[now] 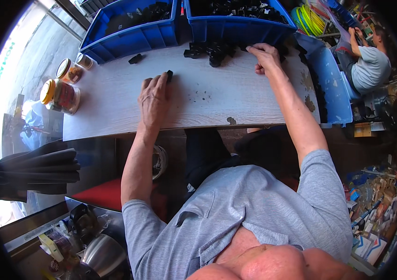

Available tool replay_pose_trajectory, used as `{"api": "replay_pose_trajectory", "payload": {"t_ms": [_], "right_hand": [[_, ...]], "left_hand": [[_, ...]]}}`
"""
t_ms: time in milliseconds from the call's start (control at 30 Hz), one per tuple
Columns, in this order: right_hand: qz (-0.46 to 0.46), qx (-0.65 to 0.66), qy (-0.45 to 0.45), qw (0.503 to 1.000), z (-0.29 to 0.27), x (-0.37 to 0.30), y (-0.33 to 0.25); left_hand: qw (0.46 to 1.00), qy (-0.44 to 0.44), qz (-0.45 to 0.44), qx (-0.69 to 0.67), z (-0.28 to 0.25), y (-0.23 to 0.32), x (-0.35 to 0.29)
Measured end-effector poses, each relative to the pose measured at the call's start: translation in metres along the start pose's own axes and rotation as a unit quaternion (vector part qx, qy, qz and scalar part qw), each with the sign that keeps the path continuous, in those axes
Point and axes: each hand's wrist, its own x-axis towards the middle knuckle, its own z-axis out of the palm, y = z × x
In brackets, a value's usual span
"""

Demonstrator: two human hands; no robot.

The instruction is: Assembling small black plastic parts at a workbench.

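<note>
My left hand rests near the middle of the table with its fingers closed on a small black plastic part at the fingertips. Toward the far right, my right hand has its fingers apart beside a pile of black plastic parts. Its index finger reaches left toward the pile, and nothing shows in its grasp. One more black plastic piece lies alone at the far left. The light wood-grain table is under both hands.
Two blue bins with black parts stand along the far edge. A light blue bin adjoins the right edge. Several jars stand at the left. A co-worker sits at the far right; a dark folded umbrella juts in from the left.
</note>
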Motion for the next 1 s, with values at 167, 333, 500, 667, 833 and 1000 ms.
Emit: {"api": "replay_pose_trajectory", "payload": {"t_ms": [167, 333, 500, 667, 833, 1000], "right_hand": [[-0.023, -0.069, -0.018, 0.997, 0.010, 0.006, -0.004], [-0.014, -0.047, -0.061, 0.997, -0.003, 0.001, 0.011], [-0.006, -0.028, -0.130, 0.991, -0.014, -0.037, 0.015], [-0.020, -0.008, -0.136, 0.990, -0.021, -0.055, 0.024], [-0.062, 0.014, -0.147, 0.987, -0.022, -0.068, 0.026], [-0.018, -0.028, -0.124, 0.992, -0.017, -0.069, 0.017]], "left_hand": [[0.999, 0.021, 0.016, -0.029, 0.007, 0.004, 0.003], [0.998, 0.034, 0.006, -0.047, 0.009, 0.004, 0.003], [0.977, 0.067, -0.017, -0.200, 0.013, 0.020, -0.001], [0.957, 0.026, -0.034, -0.286, 0.018, 0.056, 0.002], [0.957, 0.036, 0.011, -0.289, 0.033, 0.071, 0.005], [0.949, 0.050, 0.044, -0.307, 0.042, 0.095, 0.015]]}}
